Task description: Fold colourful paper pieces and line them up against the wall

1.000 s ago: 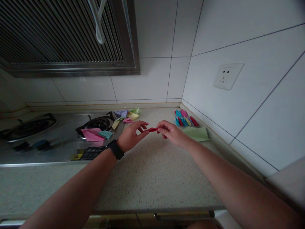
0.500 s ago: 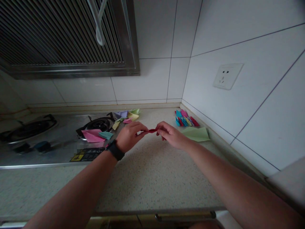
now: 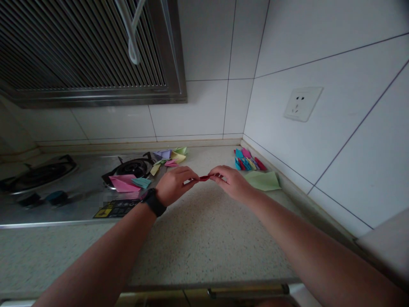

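Note:
A narrow strip of folded red paper (image 3: 204, 178) is stretched between my two hands above the countertop. My left hand (image 3: 177, 183), with a black watch on its wrist, pinches the strip's left end between thumb and fingers. The right end is pinched by my right hand (image 3: 230, 181). My fingers cover both ends of the paper. Just behind my right hand lies a flat sheet of light green paper (image 3: 264, 181). Beyond it, small folded paper pieces (image 3: 245, 163) in blue, red, pink and yellow sit bunched in the corner.
To the left is a steel gas stove (image 3: 86, 187) with a burner (image 3: 136, 165). A pink folded paper (image 3: 124, 183) and a teal one (image 3: 141, 182) lie by it. More folded papers (image 3: 163, 154) rest at the stove's right edge. A range hood (image 3: 96, 96) hangs above.
Both hands stay on the red paper. My right fingers have shifted their pinch slightly and look straighter. The whole view has tipped a little.

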Motion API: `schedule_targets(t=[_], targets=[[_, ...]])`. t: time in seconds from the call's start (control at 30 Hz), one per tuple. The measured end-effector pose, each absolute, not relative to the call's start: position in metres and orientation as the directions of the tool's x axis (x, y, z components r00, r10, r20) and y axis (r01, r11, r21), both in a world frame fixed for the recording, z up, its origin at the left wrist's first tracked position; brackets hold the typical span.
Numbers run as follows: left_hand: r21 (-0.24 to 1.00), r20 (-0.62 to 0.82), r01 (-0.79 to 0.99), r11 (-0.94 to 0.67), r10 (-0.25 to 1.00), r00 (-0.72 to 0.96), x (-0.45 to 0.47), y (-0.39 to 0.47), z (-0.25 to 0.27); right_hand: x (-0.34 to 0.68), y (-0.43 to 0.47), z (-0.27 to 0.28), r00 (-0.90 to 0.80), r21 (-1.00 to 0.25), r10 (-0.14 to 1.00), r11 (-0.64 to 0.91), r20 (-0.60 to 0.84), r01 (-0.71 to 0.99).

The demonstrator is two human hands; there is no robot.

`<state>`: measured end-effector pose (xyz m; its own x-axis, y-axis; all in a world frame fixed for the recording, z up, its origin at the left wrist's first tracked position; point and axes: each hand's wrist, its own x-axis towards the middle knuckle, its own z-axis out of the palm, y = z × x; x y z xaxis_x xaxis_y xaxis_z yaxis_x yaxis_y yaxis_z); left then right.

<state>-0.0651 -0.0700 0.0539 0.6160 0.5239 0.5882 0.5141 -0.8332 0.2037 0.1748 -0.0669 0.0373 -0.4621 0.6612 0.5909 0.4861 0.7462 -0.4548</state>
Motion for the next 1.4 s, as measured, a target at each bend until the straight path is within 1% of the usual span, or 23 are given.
schedule_targets(t=[0.13, 0.23, 0.33, 0.43, 0.6, 0.73, 0.83, 1.0, 1.17, 1.3, 1.4], targets=[[0.206, 0.587, 0.496, -0.844, 0.512, 0.628, -0.064, -0.07, 0.053, 0.176, -0.068, 0.037, -0.488, -0.399, 0.658, 0.744, 0.573, 0.535], [0.191, 0.594, 0.484, -0.854, 0.493, 0.636, -0.063, -0.07, 0.054, 0.177, -0.07, 0.039, -0.563, -0.325, 0.622, 0.775, 0.544, 0.542], [0.161, 0.565, 0.495, -0.854, 0.491, 0.663, -0.062, -0.071, 0.054, 0.176, -0.072, 0.04, -0.618, -0.273, 0.587, 0.802, 0.523, 0.531], [0.131, 0.512, 0.525, -0.841, 0.511, 0.691, -0.06, -0.072, 0.053, 0.175, -0.074, 0.041, -0.645, -0.248, 0.569, 0.815, 0.51, 0.523], [0.096, 0.461, 0.546, -0.832, 0.523, 0.717, -0.059, -0.071, 0.051, 0.173, -0.075, 0.041, -0.65, -0.222, 0.581, 0.804, 0.491, 0.551], [0.097, 0.457, 0.546, -0.832, 0.525, 0.718, -0.06, -0.072, 0.051, 0.173, -0.074, 0.042, -0.655, -0.238, 0.584, 0.805, 0.48, 0.543], [0.125, 0.472, 0.514, -0.849, 0.507, 0.722, -0.06, -0.072, 0.051, 0.173, -0.075, 0.042, -0.649, -0.259, 0.582, 0.808, 0.49, 0.529], [0.184, 0.49, 0.436, -0.881, 0.467, 0.736, -0.062, -0.071, 0.052, 0.172, -0.077, 0.045, -0.624, -0.338, 0.577, 0.816, 0.526, 0.469], [0.202, 0.5, 0.375, -0.905, 0.425, 0.755, -0.063, -0.069, 0.054, 0.172, -0.077, 0.045, -0.609, -0.419, 0.59, 0.807, 0.53, 0.417], [0.231, 0.479, 0.33, -0.915, 0.402, 0.78, -0.063, -0.07, 0.057, 0.171, -0.078, 0.045, -0.617, -0.438, 0.59, 0.805, 0.521, 0.4], [0.25, 0.485, 0.326, -0.912, 0.409, 0.773, -0.064, -0.072, 0.059, 0.171, -0.078, 0.046, -0.611, -0.427, 0.586, 0.809, 0.532, 0.404]])
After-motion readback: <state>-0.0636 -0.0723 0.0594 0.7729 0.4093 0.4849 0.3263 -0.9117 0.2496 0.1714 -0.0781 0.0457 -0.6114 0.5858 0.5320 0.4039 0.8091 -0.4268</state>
